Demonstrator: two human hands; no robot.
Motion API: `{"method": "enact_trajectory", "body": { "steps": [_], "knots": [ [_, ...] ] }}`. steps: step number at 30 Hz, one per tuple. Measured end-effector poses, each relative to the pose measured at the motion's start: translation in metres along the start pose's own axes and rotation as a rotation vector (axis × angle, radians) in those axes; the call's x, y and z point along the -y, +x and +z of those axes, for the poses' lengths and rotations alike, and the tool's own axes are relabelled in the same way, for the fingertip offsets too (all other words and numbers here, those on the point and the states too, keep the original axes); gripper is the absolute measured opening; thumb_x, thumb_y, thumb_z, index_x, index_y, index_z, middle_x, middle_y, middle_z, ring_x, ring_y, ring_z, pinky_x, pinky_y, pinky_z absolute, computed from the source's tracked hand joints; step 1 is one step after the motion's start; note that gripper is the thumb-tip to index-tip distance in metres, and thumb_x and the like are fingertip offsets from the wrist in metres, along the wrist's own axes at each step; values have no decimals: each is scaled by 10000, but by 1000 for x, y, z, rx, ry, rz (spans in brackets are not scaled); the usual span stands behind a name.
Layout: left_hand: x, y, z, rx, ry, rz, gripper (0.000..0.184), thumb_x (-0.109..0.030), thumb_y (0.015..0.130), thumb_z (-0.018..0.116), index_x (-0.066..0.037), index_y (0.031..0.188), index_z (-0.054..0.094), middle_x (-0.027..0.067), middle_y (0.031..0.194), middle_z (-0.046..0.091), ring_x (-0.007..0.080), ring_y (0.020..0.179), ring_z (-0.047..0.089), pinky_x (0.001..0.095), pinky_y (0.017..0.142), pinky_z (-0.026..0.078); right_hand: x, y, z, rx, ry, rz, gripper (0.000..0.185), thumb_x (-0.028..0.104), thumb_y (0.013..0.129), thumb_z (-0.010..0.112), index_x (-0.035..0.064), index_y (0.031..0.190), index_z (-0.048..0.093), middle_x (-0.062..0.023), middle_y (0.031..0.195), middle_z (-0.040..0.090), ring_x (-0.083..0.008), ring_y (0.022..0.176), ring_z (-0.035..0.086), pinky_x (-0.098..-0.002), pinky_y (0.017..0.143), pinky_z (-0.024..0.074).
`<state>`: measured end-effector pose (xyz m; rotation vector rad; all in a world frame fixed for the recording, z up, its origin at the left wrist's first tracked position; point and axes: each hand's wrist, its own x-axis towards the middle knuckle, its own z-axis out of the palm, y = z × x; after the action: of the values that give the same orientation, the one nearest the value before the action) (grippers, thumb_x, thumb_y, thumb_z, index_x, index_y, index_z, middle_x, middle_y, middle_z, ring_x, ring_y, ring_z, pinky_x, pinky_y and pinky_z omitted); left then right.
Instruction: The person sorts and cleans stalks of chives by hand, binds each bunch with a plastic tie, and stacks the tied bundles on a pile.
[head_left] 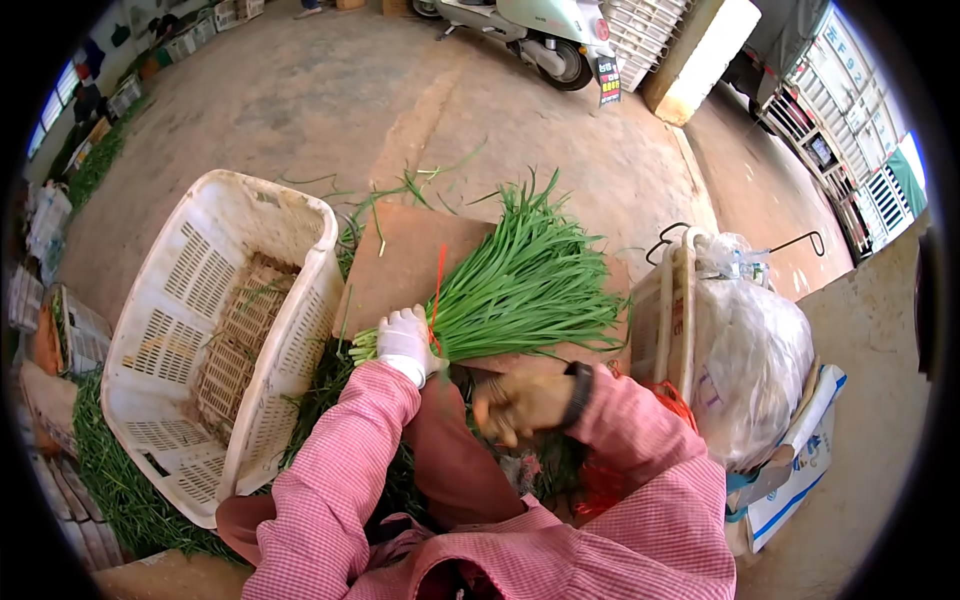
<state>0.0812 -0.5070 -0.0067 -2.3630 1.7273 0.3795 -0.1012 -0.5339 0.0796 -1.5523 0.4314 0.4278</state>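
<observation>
A big bunch of green garlic chives [535, 270] lies on a brown board [410, 232], its leaves fanned toward the upper right. My left hand [404, 340], in a white glove, is closed around the pale stem end. A red tie [437, 290] stands up from the bunch beside my left fingers. Below the board's near edge, my right hand [525, 402] is apart from the chives, over my lap. Motion blurs its fingers, so whether it holds anything is unclear.
A white plastic crate [330, 275] with scraps inside stands at left. To the right are another crate [690, 300] and a stuffed clear plastic bag [755, 360]. Loose greens [120, 470] cover the floor at far left. A scooter [550, 40] is parked ahead, near a pillar [705, 60].
</observation>
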Motion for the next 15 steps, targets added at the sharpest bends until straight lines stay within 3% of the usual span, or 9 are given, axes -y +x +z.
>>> {"method": "enact_trajectory", "body": {
  "steps": [2, 3, 5, 6, 7, 10, 11, 14, 15],
  "knots": [
    [0, -2, 4, -60, -37, 14, 892, -508, 507, 717, -14, 1167, 374, 86, 1000, 509, 218, 973, 483, 314, 854, 363, 19, -29, -16, 13, 135, -82, 77, 112, 807, 556, 51, 853, 549, -7, 650, 561, -71, 534, 516, -188, 455, 396],
    [0, -2, 1, -22, -39, 7, 889, -508, 502, 719, -11, 1156, 380, 87, 1001, 512, 220, 979, 481, 315, 855, 363, 13, -29, -31, -158, 331, -233, 267, 132, 772, 609, 52, 1012, 524, -8, 684, 560, -59, 546, 499, -190, 457, 390],
    [-2, -3, 2, -39, -28, 9, 878, -506, 501, 720, -12, 1146, 386, 87, 996, 514, 221, 979, 481, 316, 855, 363, -21, -11, -75, -543, 156, -373, 496, 193, 740, 654, 71, 1172, 443, -27, 726, 557, -74, 544, 495, -196, 468, 391],
    [-1, -3, 2, -46, -17, 7, 868, -504, 500, 720, -14, 1137, 393, 86, 991, 517, 221, 979, 481, 316, 855, 363, -32, 4, -89, -771, 115, -285, 686, 186, 700, 693, 52, 1263, 324, -15, 705, 550, -78, 549, 495, -197, 462, 388],
    [-1, -4, 1, -61, -25, 8, 866, -506, 498, 721, -15, 1134, 396, 84, 983, 520, 221, 974, 484, 318, 853, 366, -36, 20, -97, -893, 179, -177, 711, 185, 700, 694, 19, 1264, 295, -12, 678, 559, -82, 558, 503, -198, 463, 392],
    [-1, -3, -1, -41, -21, 6, 880, -504, 497, 721, -13, 1147, 390, 87, 987, 517, 221, 967, 489, 320, 849, 369, -36, 55, -100, -1014, 124, 114, 448, 154, 739, 653, -2, 1121, 481, -46, 638, 591, -84, 494, 510, -202, 408, 385],
    [-1, -3, -1, -39, -16, 4, 880, -504, 497, 721, -13, 1147, 390, 87, 987, 517, 221, 967, 489, 320, 849, 369, -38, 61, -102, -1011, 129, 112, 448, 154, 739, 653, -2, 1121, 481, -46, 638, 591, -84, 494, 510, -202, 408, 385],
    [1, -2, 1, -31, -39, 19, 886, -502, 495, 723, -13, 1153, 385, 87, 987, 517, 221, 961, 493, 321, 846, 372, -43, 69, -100, -956, 214, 149, 206, 120, 764, 615, -9, 924, 588, -66, 619, 592, -96, 464, 517, -209, 387, 385],
    [0, -2, 0, -31, -37, 16, 883, -498, 495, 725, -13, 1151, 386, 88, 989, 516, 221, 965, 490, 321, 847, 371, -43, 62, -93, -912, 305, -3, 141, 106, 777, 594, -6, 862, 594, -69, 614, 591, -100, 468, 523, -213, 394, 394]
  ]
}}
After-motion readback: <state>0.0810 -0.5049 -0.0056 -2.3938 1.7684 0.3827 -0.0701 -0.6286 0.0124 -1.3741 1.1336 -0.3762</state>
